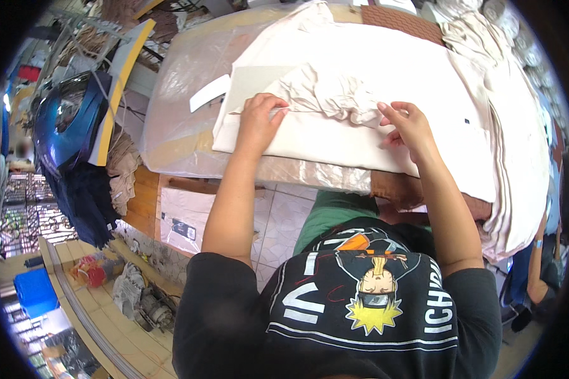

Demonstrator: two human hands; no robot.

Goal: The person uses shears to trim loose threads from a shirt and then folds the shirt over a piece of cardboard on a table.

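Observation:
A bunched piece of thin cream cloth point(332, 95) lies across the table in front of me, beside a flat greyish-beige panel point(250, 85). Beneath both is a stack of smooth off-white fabric point(423, 69). My left hand point(260, 120) is at the cloth's left end, thumb and forefinger brought close on its near edge. At the right end of the bunch, my right hand point(411, 129) has its fingers apart, the forefinger tip close to the cloth. Whether that fingertip touches it is hard to tell.
Clear plastic covers the table's left part point(177, 114), where a white card point(209, 93) lies. Layered fabric point(512, 170) hangs over the right edge. At left are a yellow-edged board point(123, 88) and a shiny blue object point(69, 120). A plastic-wrapped packet point(182, 215) lies below the table.

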